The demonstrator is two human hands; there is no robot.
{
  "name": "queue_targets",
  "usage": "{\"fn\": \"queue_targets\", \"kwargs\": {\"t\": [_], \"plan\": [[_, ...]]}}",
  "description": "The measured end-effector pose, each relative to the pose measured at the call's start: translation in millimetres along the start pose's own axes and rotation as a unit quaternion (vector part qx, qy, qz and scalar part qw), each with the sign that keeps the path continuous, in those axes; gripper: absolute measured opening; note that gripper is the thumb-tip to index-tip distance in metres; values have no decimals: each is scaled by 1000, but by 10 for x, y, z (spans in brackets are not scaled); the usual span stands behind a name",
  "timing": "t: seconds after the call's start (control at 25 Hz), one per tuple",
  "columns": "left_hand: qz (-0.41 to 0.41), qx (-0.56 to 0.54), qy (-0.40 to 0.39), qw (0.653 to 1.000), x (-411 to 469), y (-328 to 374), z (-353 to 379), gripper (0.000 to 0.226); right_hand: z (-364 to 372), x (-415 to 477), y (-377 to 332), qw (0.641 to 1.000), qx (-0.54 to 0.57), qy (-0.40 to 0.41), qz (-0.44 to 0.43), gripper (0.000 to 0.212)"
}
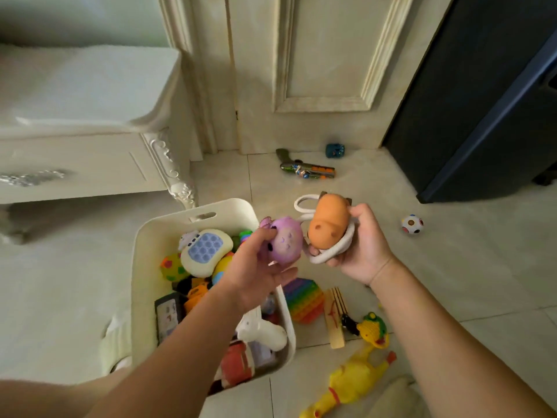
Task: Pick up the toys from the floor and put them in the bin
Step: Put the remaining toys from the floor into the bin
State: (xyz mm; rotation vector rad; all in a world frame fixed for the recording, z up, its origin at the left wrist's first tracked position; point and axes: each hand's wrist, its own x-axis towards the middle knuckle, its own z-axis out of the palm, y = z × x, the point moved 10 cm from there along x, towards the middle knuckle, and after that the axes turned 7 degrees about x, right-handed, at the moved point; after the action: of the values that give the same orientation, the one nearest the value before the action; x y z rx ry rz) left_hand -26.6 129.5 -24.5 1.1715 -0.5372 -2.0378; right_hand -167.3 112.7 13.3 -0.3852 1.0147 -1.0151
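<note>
A cream plastic bin (144, 267) stands on the tiled floor, filled with several toys, among them a blue pop-button game (205, 251). My left hand (253, 279) holds a purple squishy toy (284, 244) above the bin's right rim. My right hand (364, 248) grips an orange capybara toy (328, 224) wrapped in a white cord, just right of the purple one. On the floor beside the bin lie a rainbow pop pad (304, 300), a wooden piece (334, 318) and a yellow rubber chicken (352, 375).
Farther off on the floor are a toy gun (307, 168), a small blue cube toy (335, 150) and a spotted ball (412, 225). A cream carved cabinet (90, 158) stands at left, a door (322, 55) behind, a dark appliance (482, 101) at right.
</note>
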Motion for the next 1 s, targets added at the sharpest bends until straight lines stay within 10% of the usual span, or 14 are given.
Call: {"fn": "queue_targets", "kwargs": {"t": [0.4,0.6,0.88,1.0], "plan": [[10,-164,169,972,-695,107,-1872,18,1024,549,1669,982,-102,-15,156,36],[-67,37,193,978,-704,-106,-2183,27,1172,564,1808,940,-272,-68,195,27],[-29,188,230,955,-697,-16,-2135,13,1447,645,1511,669,-742,-39,-13,92],[-40,206,231,950,-693,-77,-2121,21,1372,625,1802,541,-836,-72,-65,75]]}}
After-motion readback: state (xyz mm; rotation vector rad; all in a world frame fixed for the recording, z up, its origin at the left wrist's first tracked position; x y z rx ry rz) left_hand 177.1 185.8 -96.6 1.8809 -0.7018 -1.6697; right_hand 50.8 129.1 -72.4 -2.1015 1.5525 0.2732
